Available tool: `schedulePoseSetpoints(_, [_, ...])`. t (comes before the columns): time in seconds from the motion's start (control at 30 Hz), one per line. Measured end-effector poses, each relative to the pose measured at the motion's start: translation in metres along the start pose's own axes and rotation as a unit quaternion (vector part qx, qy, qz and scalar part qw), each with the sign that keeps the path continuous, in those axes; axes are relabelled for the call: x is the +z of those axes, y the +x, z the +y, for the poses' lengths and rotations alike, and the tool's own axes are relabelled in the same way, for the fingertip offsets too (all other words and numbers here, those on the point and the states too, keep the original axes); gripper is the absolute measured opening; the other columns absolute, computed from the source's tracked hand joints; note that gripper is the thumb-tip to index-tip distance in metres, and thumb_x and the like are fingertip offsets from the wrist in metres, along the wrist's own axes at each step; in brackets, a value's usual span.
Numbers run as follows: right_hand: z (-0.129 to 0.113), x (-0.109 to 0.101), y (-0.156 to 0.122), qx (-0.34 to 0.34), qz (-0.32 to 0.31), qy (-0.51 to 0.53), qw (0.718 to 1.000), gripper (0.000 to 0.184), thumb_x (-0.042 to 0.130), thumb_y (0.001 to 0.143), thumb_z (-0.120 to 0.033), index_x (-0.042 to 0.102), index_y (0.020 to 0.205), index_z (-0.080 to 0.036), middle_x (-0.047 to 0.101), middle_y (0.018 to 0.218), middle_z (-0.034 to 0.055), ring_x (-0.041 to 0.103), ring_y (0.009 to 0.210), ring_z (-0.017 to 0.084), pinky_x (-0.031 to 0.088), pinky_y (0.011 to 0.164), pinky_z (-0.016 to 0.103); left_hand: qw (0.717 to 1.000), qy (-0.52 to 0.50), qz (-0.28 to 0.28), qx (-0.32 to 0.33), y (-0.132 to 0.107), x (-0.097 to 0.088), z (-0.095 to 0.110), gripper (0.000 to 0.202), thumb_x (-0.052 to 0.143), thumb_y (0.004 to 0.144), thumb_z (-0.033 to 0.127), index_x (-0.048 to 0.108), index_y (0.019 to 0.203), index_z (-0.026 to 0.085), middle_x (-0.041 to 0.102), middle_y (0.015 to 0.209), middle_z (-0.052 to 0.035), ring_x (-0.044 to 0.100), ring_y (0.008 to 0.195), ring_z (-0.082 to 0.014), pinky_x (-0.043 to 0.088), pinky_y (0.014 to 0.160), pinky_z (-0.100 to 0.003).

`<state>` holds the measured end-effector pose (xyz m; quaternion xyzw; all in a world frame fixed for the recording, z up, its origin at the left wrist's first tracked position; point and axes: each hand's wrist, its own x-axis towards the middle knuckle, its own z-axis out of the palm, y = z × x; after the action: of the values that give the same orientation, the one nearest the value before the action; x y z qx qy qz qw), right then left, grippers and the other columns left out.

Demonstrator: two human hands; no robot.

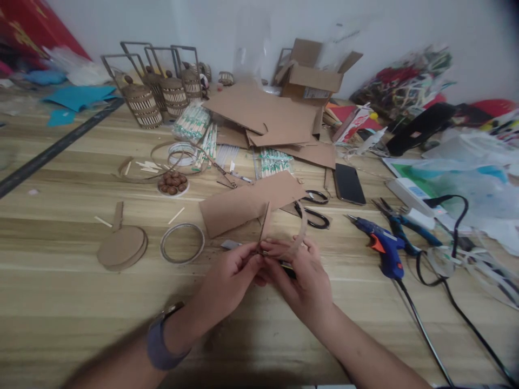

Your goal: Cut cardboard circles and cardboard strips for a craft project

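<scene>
My left hand (237, 270) and my right hand (304, 273) meet at the middle of the table, fingertips pinched together on a narrow cardboard strip (265, 221). One part of it stands up; a curved length (302, 229) arcs over my right fingers. Whether these are one piece, I cannot tell. Beneath my right hand, a dark and yellow object (288, 268) is mostly covered. A grey flat tip (230, 245) shows beside my left fingers. Just beyond lie a cardboard sheet (247, 202) and black-handled scissors (318, 217).
To the right lie a blue glue gun (381, 243), pliers (409, 227) and a phone (349, 183). On the left are cardboard discs (121, 247), a tape roll (182, 243) and a bowl of brown balls (173, 183). Small lantern-like models (144, 105) and a cardboard box (312, 75) stand behind.
</scene>
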<state>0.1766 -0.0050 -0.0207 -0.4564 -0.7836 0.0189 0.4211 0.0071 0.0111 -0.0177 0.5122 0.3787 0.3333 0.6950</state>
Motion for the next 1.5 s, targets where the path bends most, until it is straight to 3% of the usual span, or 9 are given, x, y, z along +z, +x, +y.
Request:
schedulePoseSetpoints(0.27, [0.0,-0.008,0.005,0.021,0.008,0.019,1.0,0.012,0.057,0.097,-0.017,0.059,0.101,-0.028,0.08,0.091,0.0007,0.077,0.088,0.021,0.05,0.09,0.041,1.0,-0.012,-0.002,0.0,-0.001,0.001,0.003,0.034,0.059,0.093,0.044,0.072,0.108,0.017,0.074,0.083,-0.0043,0.069,0.077,-0.0187,0.057,0.07,-0.029])
schedulePoseSetpoints(0.6, [-0.001,-0.002,0.003,-0.009,0.002,0.008,1.0,0.005,0.058,0.1,-0.024,0.058,0.105,-0.026,0.08,0.099,0.0022,0.075,0.094,0.02,0.045,0.093,0.04,1.0,0.015,0.012,0.013,0.0,-0.001,-0.002,0.04,0.058,0.095,0.051,0.071,0.112,0.017,0.076,0.101,-0.0074,0.07,0.083,-0.0198,0.057,0.075,-0.03])
schedulePoseSetpoints(0.8, [0.002,-0.001,0.002,-0.019,0.0,0.004,1.0,0.011,0.056,0.1,-0.016,0.057,0.103,-0.026,0.08,0.099,0.0002,0.075,0.092,0.018,0.041,0.097,0.04,1.0,0.007,0.004,0.022,-0.001,0.0,-0.004,0.04,0.058,0.095,0.05,0.071,0.111,0.017,0.076,0.095,-0.0067,0.07,0.082,-0.0202,0.057,0.072,-0.029])
schedulePoseSetpoints(1.17, [0.001,-0.007,0.004,0.0,0.011,0.024,1.0,0.012,0.058,0.096,-0.016,0.059,0.099,-0.027,0.08,0.091,0.0004,0.076,0.084,0.021,0.048,0.089,0.04,1.0,-0.004,0.012,0.012,-0.001,0.0,-0.004,0.034,0.061,0.093,0.045,0.073,0.106,0.016,0.075,0.09,-0.0059,0.07,0.078,-0.0179,0.056,0.071,-0.027])
schedulePoseSetpoints(1.5, [0.0,-0.001,0.004,-0.03,0.009,-0.009,0.999,0.007,0.058,0.1,-0.019,0.062,0.1,-0.025,0.08,0.097,0.0015,0.075,0.094,0.018,0.041,0.097,0.037,0.999,0.029,0.022,0.01,0.001,-0.003,-0.007,0.038,0.057,0.095,0.048,0.073,0.105,0.016,0.074,0.089,-0.0061,0.068,0.077,-0.0199,0.056,0.071,-0.03])
